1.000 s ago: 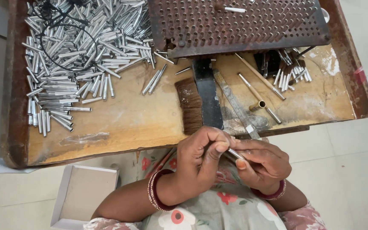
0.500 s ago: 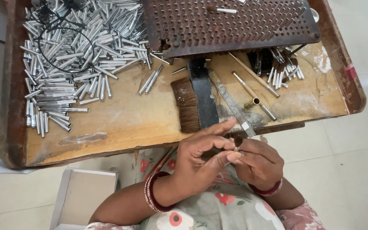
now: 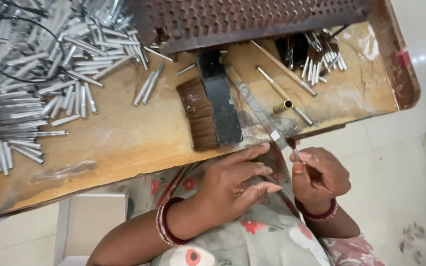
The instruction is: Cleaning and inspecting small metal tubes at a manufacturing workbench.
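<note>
My right hand (image 3: pixel 318 178) pinches a short silver metal tube (image 3: pixel 296 154) between thumb and fingers, its dark tip pointing up at the near edge of the wooden work tray (image 3: pixel 124 143). My left hand (image 3: pixel 237 183) is just to its left over my lap, fingers stretched out and apart, holding nothing. Red bangles sit on both wrists. A large heap of similar silver tubes (image 3: pixel 35 83) covers the tray's left side.
A black-handled brush (image 3: pixel 204 118) and a flat metal ruler (image 3: pixel 257 106) lie just beyond my hands. A rusty perforated plate (image 3: pixel 252 19) spans the back. Thin rods (image 3: pixel 282 74) and a few more tubes (image 3: pixel 321 59) lie at right. A white box (image 3: pixel 92 226) stands below the tray.
My left hand has let go of the tube and spread its fingers. My right hand keeps the tube and has turned it upright. The view has come closer to the tray.
</note>
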